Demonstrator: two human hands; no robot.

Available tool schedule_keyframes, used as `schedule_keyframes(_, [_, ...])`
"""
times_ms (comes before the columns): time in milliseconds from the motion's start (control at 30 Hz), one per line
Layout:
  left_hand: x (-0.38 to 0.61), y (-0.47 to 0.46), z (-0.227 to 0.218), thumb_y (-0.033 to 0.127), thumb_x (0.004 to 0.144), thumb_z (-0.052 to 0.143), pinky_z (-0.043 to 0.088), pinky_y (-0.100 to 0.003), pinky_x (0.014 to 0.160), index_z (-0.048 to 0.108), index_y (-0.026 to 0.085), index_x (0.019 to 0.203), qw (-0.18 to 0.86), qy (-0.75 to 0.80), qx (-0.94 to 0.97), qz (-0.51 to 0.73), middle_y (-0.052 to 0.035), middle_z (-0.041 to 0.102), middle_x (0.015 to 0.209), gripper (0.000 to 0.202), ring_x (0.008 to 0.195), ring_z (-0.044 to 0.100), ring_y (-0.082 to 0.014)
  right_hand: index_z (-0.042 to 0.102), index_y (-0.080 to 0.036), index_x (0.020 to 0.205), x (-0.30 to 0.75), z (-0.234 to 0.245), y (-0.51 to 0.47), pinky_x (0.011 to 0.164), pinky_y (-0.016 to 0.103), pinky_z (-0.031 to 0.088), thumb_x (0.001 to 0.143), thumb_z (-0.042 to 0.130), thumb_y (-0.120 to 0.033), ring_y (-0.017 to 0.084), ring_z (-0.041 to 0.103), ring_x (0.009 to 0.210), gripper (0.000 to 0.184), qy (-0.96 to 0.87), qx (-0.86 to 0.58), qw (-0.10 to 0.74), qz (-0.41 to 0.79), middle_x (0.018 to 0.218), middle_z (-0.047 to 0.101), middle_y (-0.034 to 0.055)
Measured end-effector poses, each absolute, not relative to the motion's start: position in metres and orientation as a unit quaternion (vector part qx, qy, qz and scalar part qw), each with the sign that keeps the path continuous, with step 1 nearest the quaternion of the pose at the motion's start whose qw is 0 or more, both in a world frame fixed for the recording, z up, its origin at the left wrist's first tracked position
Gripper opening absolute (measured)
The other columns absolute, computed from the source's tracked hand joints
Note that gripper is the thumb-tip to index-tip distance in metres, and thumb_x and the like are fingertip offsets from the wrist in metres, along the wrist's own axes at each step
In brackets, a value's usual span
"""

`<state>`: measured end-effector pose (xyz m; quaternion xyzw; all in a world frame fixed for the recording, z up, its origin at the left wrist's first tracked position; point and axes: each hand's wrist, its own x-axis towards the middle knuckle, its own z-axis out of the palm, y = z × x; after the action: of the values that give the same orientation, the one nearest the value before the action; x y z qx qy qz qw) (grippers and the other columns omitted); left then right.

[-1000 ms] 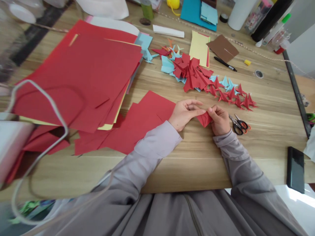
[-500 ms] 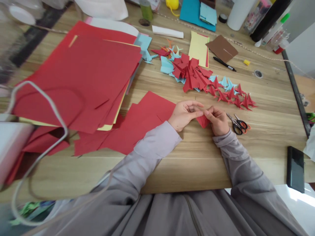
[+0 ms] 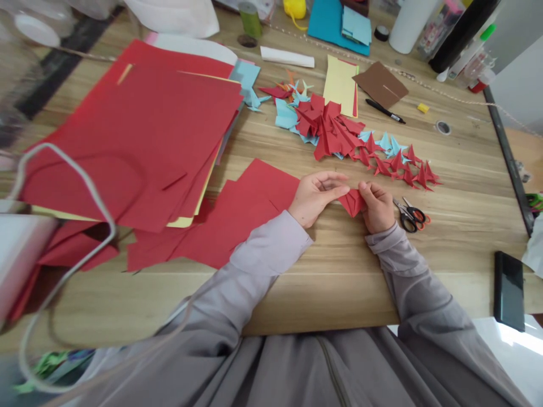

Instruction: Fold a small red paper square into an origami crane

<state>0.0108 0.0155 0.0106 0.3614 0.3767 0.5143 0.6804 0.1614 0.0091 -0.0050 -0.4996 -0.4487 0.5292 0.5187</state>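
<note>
Between my hands is a small folded piece of red paper (image 3: 352,203), its lower end pointed and creases showing on its face. My left hand (image 3: 316,198) pinches its left corner between thumb and fingers. On the other side my right hand (image 3: 376,206) grips the right corner, thumb on top. Just beyond the hands lie folded red paper pieces (image 3: 326,124) in a heap, with small red and light-blue paper cranes (image 3: 399,164) trailing to the right. Flat red paper sheets (image 3: 254,215) lie beside and under my left wrist.
Scissors (image 3: 410,217) lie right of my right hand. A big stack of red sheets (image 3: 139,135) fills the left, with a white cable (image 3: 95,195) looping over it. A pen (image 3: 386,111), brown paper (image 3: 380,85) and yellow paper (image 3: 339,85) lie farther back; a phone (image 3: 509,291) is at the right edge.
My thumbs have moved apart along the top edge, and more of the red paper's face shows between them. The rest of the table looks the same, apart from a slight camera shift.
</note>
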Motion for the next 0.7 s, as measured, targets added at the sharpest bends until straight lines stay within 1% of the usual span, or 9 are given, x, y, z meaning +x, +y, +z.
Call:
schedule_keyframes(67, [0.0106, 0.0156, 0.0092, 0.02, 0.052, 0.082, 0.052, -0.028, 0.075, 0.071, 0.017, 0.084, 0.674, 0.362, 0.383, 0.518, -0.0034, 0.072, 0.083, 0.034, 0.081, 0.066, -0.0156, 0.047, -0.019, 0.057, 0.1611, -0.0057, 0.0094, 0.046, 0.022, 0.031, 0.072, 0.067, -0.058, 0.006, 0.033, 0.047, 0.046, -0.453, -0.509, 0.51, 0.525, 0.051, 0.04, -0.0065])
schedule_keyframes(133, [0.0104, 0.0157, 0.0077, 0.017, 0.049, 0.082, 0.052, -0.03, 0.079, 0.071, 0.016, 0.081, 0.673, 0.349, 0.4, 0.515, -0.0049, 0.073, 0.089, 0.034, 0.087, 0.066, -0.0175, 0.047, -0.019, 0.057, 0.1606, -0.0057, 0.0091, 0.047, 0.022, 0.033, 0.072, 0.065, -0.059, 0.007, 0.034, 0.048, 0.046, -0.461, -0.512, 0.506, 0.519, 0.052, 0.04, -0.0063])
schedule_keyframes(200, [0.0105, 0.0159, 0.0064, 0.017, 0.05, 0.081, 0.052, -0.031, 0.077, 0.071, 0.015, 0.079, 0.673, 0.354, 0.407, 0.506, -0.0051, 0.073, 0.086, 0.031, 0.083, 0.066, -0.0172, 0.048, -0.019, 0.057, 0.1601, -0.0049, 0.0083, 0.046, 0.022, 0.033, 0.073, 0.064, -0.059, 0.007, 0.035, 0.048, 0.046, -0.468, -0.512, 0.505, 0.513, 0.052, 0.039, -0.0063])
schedule_keyframes(267, [0.0107, 0.0163, 0.0055, 0.018, 0.052, 0.081, 0.052, -0.03, 0.074, 0.071, 0.015, 0.077, 0.669, 0.369, 0.401, 0.506, -0.0038, 0.072, 0.079, 0.027, 0.075, 0.065, -0.0152, 0.049, -0.02, 0.059, 0.1597, -0.0032, 0.007, 0.046, 0.022, 0.034, 0.073, 0.064, -0.06, 0.007, 0.037, 0.048, 0.045, -0.467, -0.508, 0.508, 0.516, 0.052, 0.041, -0.0062])
schedule_keyframes(333, [0.0109, 0.0168, 0.0055, 0.021, 0.054, 0.08, 0.051, -0.029, 0.07, 0.071, 0.015, 0.075, 0.666, 0.382, 0.386, 0.511, -0.0019, 0.07, 0.072, 0.024, 0.067, 0.063, -0.0128, 0.054, -0.02, 0.064, 0.1593, -0.0008, 0.0054, 0.047, 0.023, 0.038, 0.072, 0.064, -0.06, 0.008, 0.043, 0.049, 0.042, -0.456, -0.49, 0.509, 0.542, 0.055, 0.047, -0.0054])
schedule_keyframes(400, [0.0109, 0.0173, 0.0061, 0.023, 0.055, 0.08, 0.05, -0.027, 0.067, 0.071, 0.015, 0.074, 0.666, 0.39, 0.368, 0.518, -0.0006, 0.068, 0.068, 0.023, 0.063, 0.061, -0.0111, 0.058, -0.02, 0.071, 0.159, 0.0015, 0.004, 0.05, 0.024, 0.043, 0.069, 0.072, -0.052, 0.009, 0.05, 0.053, 0.034, -0.449, -0.465, 0.505, 0.572, 0.06, 0.055, -0.0043])
schedule_keyframes(500, [0.0108, 0.0178, 0.0072, 0.025, 0.056, 0.08, 0.049, -0.026, 0.067, 0.07, 0.015, 0.073, 0.665, 0.393, 0.356, 0.527, -0.0004, 0.067, 0.069, 0.022, 0.064, 0.06, -0.0105, 0.06, -0.02, 0.075, 0.1583, 0.0034, 0.0031, 0.052, 0.025, 0.046, 0.062, 0.079, -0.041, 0.01, 0.053, 0.053, 0.031, -0.467, -0.462, 0.501, 0.564, 0.062, 0.061, -0.0037])
schedule_keyframes(700, [0.0119, 0.0186, 0.0063, 0.033, 0.056, 0.081, 0.049, -0.027, 0.068, 0.071, 0.016, 0.073, 0.66, 0.399, 0.344, 0.535, -0.0014, 0.069, 0.071, 0.025, 0.066, 0.061, -0.0116, 0.059, -0.02, 0.072, 0.1572, 0.0041, 0.003, 0.05, 0.025, 0.045, 0.06, 0.079, -0.037, 0.01, 0.052, 0.049, 0.028, -0.481, -0.466, 0.497, 0.552, 0.059, 0.061, -0.0042])
